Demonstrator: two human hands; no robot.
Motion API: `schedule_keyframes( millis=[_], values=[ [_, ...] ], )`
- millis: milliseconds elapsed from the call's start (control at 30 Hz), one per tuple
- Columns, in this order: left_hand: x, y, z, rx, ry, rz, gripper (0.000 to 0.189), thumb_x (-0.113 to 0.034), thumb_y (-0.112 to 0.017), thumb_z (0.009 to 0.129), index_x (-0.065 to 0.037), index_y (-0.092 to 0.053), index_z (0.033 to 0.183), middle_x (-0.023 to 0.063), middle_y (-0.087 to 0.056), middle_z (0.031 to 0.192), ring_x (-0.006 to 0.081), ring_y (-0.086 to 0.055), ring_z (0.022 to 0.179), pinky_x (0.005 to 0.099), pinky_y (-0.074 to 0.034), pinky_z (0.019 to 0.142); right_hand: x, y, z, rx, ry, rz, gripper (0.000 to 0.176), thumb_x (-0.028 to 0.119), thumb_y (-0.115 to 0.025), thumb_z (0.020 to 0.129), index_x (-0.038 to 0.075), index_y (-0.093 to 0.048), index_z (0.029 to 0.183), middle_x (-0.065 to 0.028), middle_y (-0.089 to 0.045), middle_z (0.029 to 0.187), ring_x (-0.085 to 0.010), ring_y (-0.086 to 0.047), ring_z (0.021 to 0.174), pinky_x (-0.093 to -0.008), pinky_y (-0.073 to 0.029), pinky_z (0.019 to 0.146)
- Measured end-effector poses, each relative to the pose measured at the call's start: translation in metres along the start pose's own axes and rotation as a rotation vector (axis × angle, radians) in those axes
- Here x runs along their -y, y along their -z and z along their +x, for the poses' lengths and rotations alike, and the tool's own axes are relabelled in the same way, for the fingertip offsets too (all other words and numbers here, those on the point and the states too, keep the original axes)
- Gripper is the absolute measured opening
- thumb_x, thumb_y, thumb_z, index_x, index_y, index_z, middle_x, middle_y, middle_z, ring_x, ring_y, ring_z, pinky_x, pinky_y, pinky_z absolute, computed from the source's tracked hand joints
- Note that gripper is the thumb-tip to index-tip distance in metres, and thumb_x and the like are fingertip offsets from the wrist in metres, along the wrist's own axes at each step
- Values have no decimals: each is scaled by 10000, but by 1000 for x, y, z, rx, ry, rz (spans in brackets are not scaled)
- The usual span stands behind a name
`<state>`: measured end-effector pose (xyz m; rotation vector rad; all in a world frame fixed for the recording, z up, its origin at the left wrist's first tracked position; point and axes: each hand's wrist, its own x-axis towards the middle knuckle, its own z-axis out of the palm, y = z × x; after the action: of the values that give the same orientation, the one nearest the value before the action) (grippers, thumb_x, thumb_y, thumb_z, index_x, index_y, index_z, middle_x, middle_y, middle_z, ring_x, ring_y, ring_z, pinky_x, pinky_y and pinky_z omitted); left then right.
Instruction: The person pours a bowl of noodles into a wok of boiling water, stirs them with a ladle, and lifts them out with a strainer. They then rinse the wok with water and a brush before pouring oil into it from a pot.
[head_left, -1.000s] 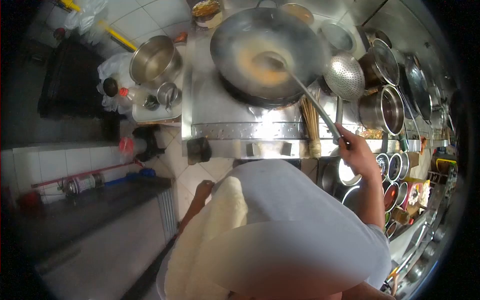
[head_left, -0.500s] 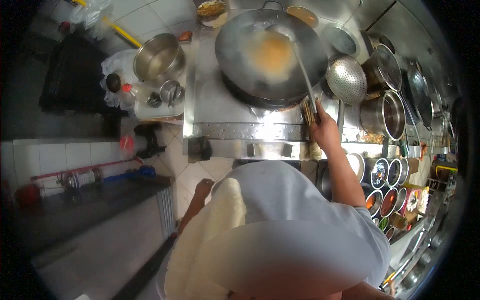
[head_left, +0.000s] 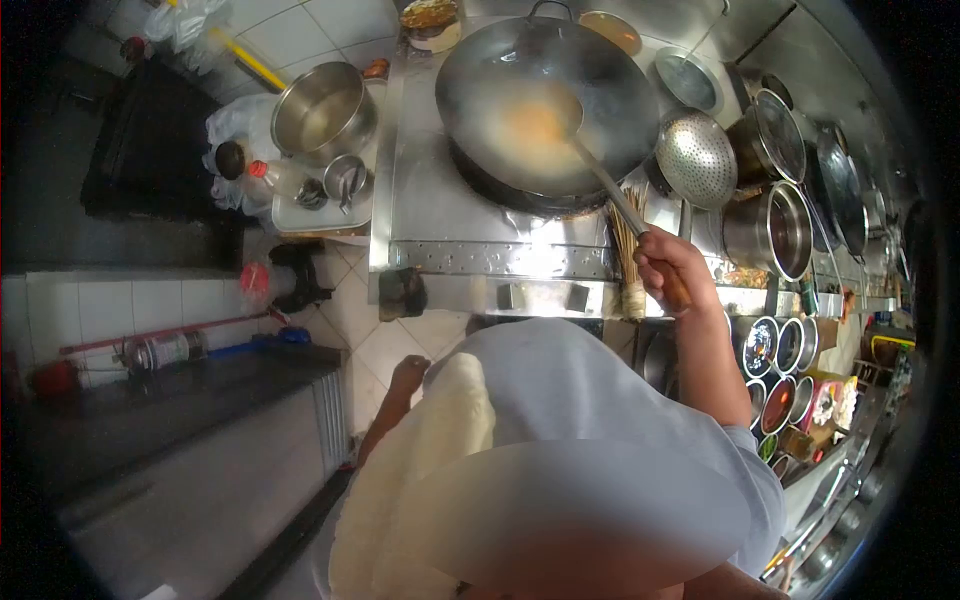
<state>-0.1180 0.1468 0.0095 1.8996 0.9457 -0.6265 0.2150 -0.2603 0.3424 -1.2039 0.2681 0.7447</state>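
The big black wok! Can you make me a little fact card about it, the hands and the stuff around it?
Wok: black, on the metal stove
Inside: something orange, too hazy to name
Tool: ladle, its round end in the wok
Right hand: fingers wrapped around the ladle's handle
Left hand: down beside the body, no tool seen in it
Right of wok: strainer full of holes
Left of stove: metal pot, red-capped bottle
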Motion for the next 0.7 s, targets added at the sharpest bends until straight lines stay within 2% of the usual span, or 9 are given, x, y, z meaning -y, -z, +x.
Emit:
schedule_keyframes(
  millis=[67,167,300,367,400,467,500,567,700],
  values=[
    [19,-5,16,-58,-98,81,438,-385,-658,852,-26,-669,1103,195,-701,1022,325,-667,984,387,-518,867,5,-1,-15,7,-29,153,108,125,-555,871,63,-471,902,-47,-518,798,-50,-453,474,-180,-387,339],
    [40,-9,33,-37,-166,97,442,-393,-663,849,-35,-668,1108,195,-695,1056,330,-661,1001,390,-514,876,2,-1,-30,24,-25,240,113,122,-555,867,60,-471,910,-53,-521,808,-47,-451,470,-182,-399,338],
    [25,-2,19,-40,-50,95,448,-412,-657,855,-41,-668,1106,190,-686,1084,329,-653,1021,384,-507,892,-3,-1,-44,-29,33,192,125,115,-556,858,48,-476,928,-56,-521,784,-65,-454,460,-190,-403,342],
    [17,2,14,10,-9,86,461,-433,-650,860,-42,-668,1104,189,-681,1099,331,-645,1039,385,-499,904,-7,-5,-46,-87,121,-29,243,110,-560,852,-8,-506,1058,-62,-523,759,-91,-477,461,-217,-422,357],
    [20,1,18,12,-11,87,461,-433,-650,860,-42,-668,1104,189,-681,1099,331,-645,1039,385,-499,904,-8,-6,-45,-89,123,-29,243,110,-560,852,-8,-506,1058,-62,-523,759,-91,-477,461,-217,-422,357],
    [27,-2,25,-8,-81,176,470,-444,-649,859,-43,-668,1103,190,-684,1088,327,-648,1033,388,-500,899,-8,-7,-42,-125,220,-147,518,77,-570,832,-82,-437,1307,-64,-523,740,-119,-504,469,-239,-435,390],
    [31,-4,28,-6,-81,178,470,-444,-649,859,-43,-668,1103,190,-684,1088,327,-648,1033,388,-500,899,-7,-7,-43,-128,219,-146,518,77,-570,832,-82,-437,1307,-64,-523,740,-119,-504,469,-239,-435,390],
    [38,-7,34,-33,-174,196,471,-448,-642,862,-41,-668,1097,191,-683,1086,329,-649,1027,393,-501,894,-5,-8,-44,-216,275,-258,711,32,-581,806,-65,-312,1457,-52,-538,769,-112,-530,502,-243,-441,410],
    [31,-7,33,-25,-117,143,470,-447,-629,870,-33,-666,1090,188,-683,1086,329,-648,1027,394,-501,892,-2,5,-43,-309,331,-479,754,-8,-573,787,-9,-307,1492,-35,-560,795,-88,-511,543,-203,-428,479]
  ],
)
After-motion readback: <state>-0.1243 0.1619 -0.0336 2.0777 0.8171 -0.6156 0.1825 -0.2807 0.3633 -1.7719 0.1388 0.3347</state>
